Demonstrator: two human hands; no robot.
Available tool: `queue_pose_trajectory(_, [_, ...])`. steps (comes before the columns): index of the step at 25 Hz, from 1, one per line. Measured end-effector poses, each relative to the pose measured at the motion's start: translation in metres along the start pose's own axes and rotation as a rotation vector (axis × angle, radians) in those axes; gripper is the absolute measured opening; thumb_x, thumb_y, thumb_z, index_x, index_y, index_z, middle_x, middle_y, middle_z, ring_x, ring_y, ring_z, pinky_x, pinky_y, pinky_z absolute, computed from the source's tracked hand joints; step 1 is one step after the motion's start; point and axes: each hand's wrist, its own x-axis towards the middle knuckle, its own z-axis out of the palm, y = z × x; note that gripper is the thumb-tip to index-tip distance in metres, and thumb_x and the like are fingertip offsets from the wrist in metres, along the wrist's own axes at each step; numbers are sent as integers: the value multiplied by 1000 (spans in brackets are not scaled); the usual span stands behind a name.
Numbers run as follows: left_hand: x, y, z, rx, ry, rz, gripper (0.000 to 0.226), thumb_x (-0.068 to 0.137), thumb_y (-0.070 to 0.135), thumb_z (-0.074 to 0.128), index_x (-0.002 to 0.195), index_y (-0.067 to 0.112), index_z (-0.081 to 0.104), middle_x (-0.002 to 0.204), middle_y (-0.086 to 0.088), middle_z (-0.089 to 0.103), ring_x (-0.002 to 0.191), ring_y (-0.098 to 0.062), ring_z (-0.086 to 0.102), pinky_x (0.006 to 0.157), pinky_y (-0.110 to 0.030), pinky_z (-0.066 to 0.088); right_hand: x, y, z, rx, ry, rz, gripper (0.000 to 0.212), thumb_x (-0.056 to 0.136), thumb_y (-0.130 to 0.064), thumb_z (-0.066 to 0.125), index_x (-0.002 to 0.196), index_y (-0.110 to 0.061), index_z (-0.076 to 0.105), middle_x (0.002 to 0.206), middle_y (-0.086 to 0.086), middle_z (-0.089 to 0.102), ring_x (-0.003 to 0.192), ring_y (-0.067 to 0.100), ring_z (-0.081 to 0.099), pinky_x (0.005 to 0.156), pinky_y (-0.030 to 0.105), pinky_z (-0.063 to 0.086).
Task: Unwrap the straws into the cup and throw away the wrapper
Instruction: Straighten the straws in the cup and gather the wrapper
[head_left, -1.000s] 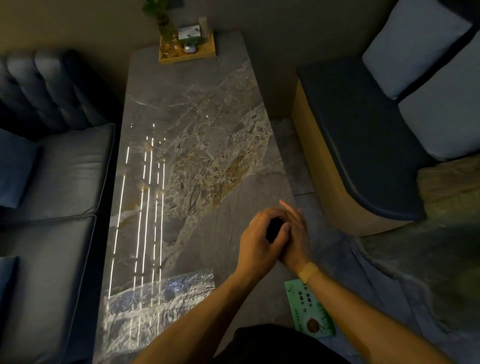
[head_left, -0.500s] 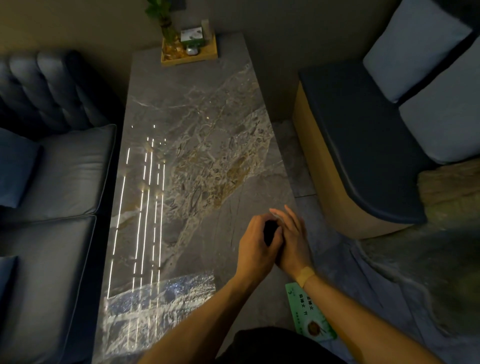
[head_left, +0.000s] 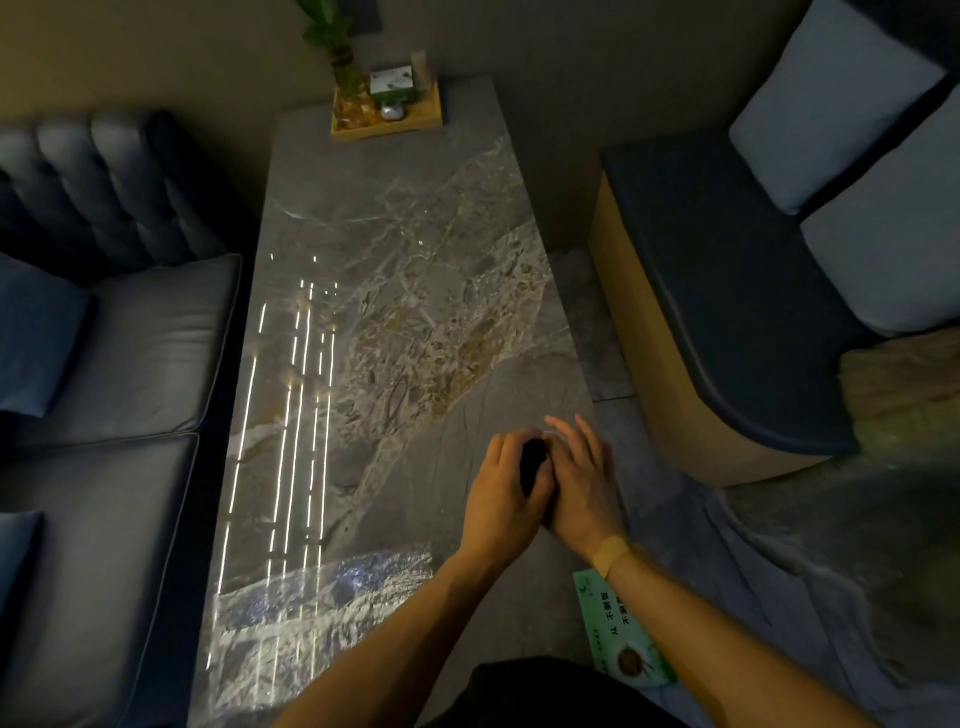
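Note:
My left hand (head_left: 501, 493) is curled around a small dark object (head_left: 532, 460) above the near right part of the marble table (head_left: 395, 291). The dim light hides what the object is. My right hand (head_left: 584, 483) lies against the object's right side with its fingers stretched out and slightly apart; its thumb is hidden behind my left hand. I see no straw, wrapper or cup that I can tell apart.
At the table's far end, a wooden tray (head_left: 387, 111) holds a plant and a small box. A dark sofa (head_left: 119, 364) runs along the left. A bench (head_left: 727, 312) with grey cushions stands at the right. A green leaflet (head_left: 621, 631) lies under my right forearm.
Both hands stay pressed together around the dark object. My right fingers have spread a little.

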Motion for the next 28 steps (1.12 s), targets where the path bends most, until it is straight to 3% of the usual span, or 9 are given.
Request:
queue_pose_trajectory(5, [2,-2,-9,-26,-92,-55,56,91,37,53,141,36,29,144,8,41,122,-3,46,94,-14,41,2,-1,-2,-32,-40,-24,66,80,-35,63,139,-17,38,158,4,24,149,29,6,116,59,19])
queue_pose_trajectory(9, [0,-7,-19,-92,-168,-115,80,86,38,59,148,44,9,158,12,24,133,7,28,104,-16,35,4,-1,-4,-85,-84,-58,80,77,-45,61,146,-26,24,160,3,16,149,30,0,118,61,8])
queue_pose_trajectory(13, [-4,-11,-28,-250,-200,-210,97,80,35,70,147,52,2,160,11,22,143,-9,31,112,-37,40,8,0,-5,-112,-132,-53,88,75,-51,62,147,-33,13,162,1,8,149,31,-6,118,62,0])
queue_pose_trajectory(15, [-7,-15,-32,-281,-215,-241,104,76,38,76,146,55,0,159,11,25,141,-10,34,111,-37,41,10,1,-5,-103,-174,-31,95,73,-55,64,147,-34,10,162,2,4,148,31,-8,118,63,-1])
queue_pose_trajectory(17, [-15,-23,-34,-288,-220,-264,109,72,45,79,146,54,-1,157,14,26,139,-6,34,107,-26,39,10,2,-6,-82,-194,-5,101,67,-70,61,148,-36,10,162,-1,4,148,29,-8,117,61,-1])
queue_pose_trajectory(19, [-27,-34,-37,-293,-220,-299,110,70,47,80,146,54,1,155,16,28,137,-4,36,97,-15,37,8,3,-10,-34,-191,15,108,59,-81,56,148,-39,11,161,-3,6,148,27,-7,117,60,3])
queue_pose_trajectory(23, [-55,-57,-42,-246,-225,-376,102,69,45,80,142,60,10,150,19,31,132,-2,36,89,-11,34,-2,6,-20,23,-217,10,113,58,-83,57,150,-39,7,162,-5,3,148,26,-6,118,56,10])
queue_pose_trajectory(26, [-72,-75,-53,-218,-248,-437,93,70,48,77,143,54,18,149,15,35,130,-5,39,99,-23,37,-16,12,-34,90,-199,29,111,62,-75,65,150,-35,10,161,-5,6,148,24,-3,119,53,15])
queue_pose_trajectory(28, [-84,-88,-64,-187,-244,-479,83,70,50,75,140,51,30,144,13,42,128,-7,43,102,-28,38,-36,20,-40,144,-102,35,102,67,-66,70,149,-28,23,158,-1,20,148,24,10,116,51,24])
